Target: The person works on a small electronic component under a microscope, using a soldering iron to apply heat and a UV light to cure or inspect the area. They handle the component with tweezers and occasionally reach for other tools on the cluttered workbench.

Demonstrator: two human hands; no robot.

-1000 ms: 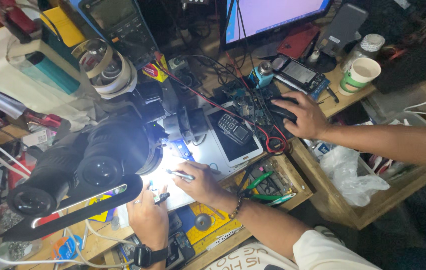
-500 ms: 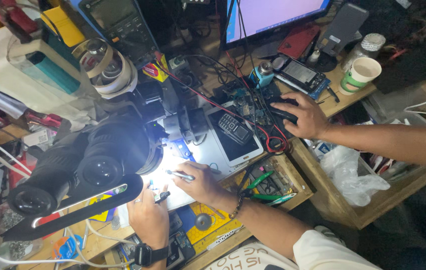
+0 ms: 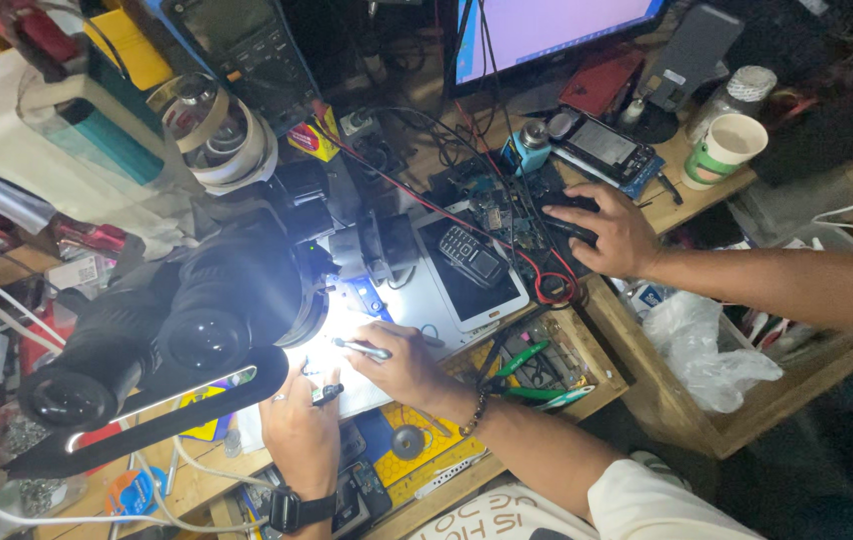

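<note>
Tweezers (image 3: 362,349) under microscope (image 3: 197,320); co-worker's hand (image 3: 612,232) nearby.

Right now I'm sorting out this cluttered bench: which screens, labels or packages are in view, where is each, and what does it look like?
Monitor: top centre, lit pale lilac, dark frame.
Multimeter: top left, dark body, grey-green screen.
Handheld device: right of centre, black, dark screen.
Tablet: centre, white frame, a black keypad phone lying on it.
Paper cup: upper right, white with a green band.
Yellow box: below the multimeter, small, with red.
</note>
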